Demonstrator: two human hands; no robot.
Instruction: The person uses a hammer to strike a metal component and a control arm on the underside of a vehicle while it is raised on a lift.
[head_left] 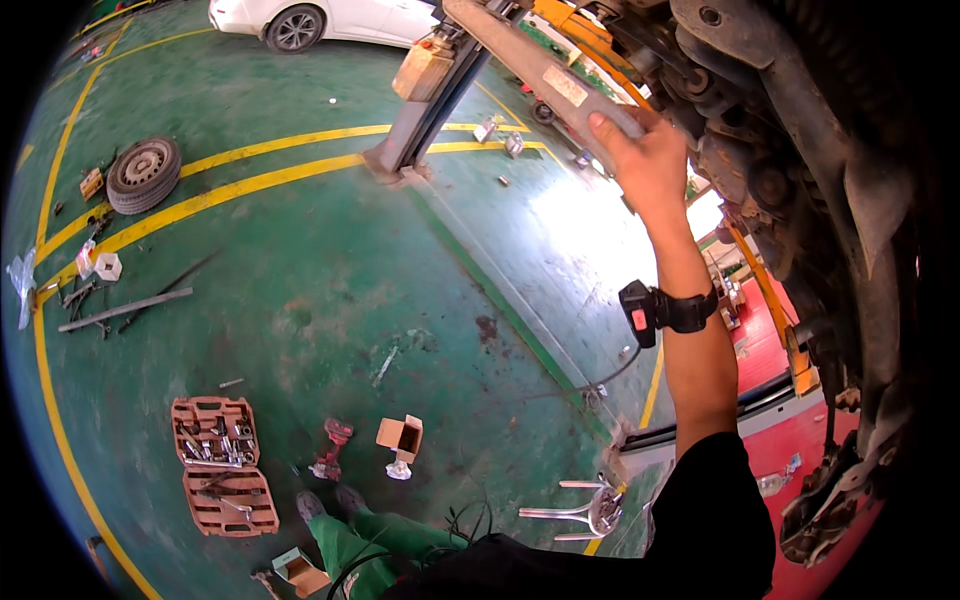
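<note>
My right hand (645, 160), raised at the upper right, has its thumb and fingers closed on the near end of a long grey metal beam (535, 65) with a pale sticker on it. A black device (680, 310) with a cable is strapped to that wrist. Just right of the hand is a car's dark, dirty underside (770, 180), with metal arms and joints hanging down along the right edge. The far end of the beam lies by a lift post (420, 120) with a yellowed box on it. My left hand is out of view.
On the green floor lie an open socket case (225, 480), a red power tool (330, 450), cartons (398, 437), metal bars (125, 310) and a wheel (142, 175). A multi-legged metal tool (600, 510) lies lower right. A white car (355, 20) stands behind; a red platform (770, 330) is at the right.
</note>
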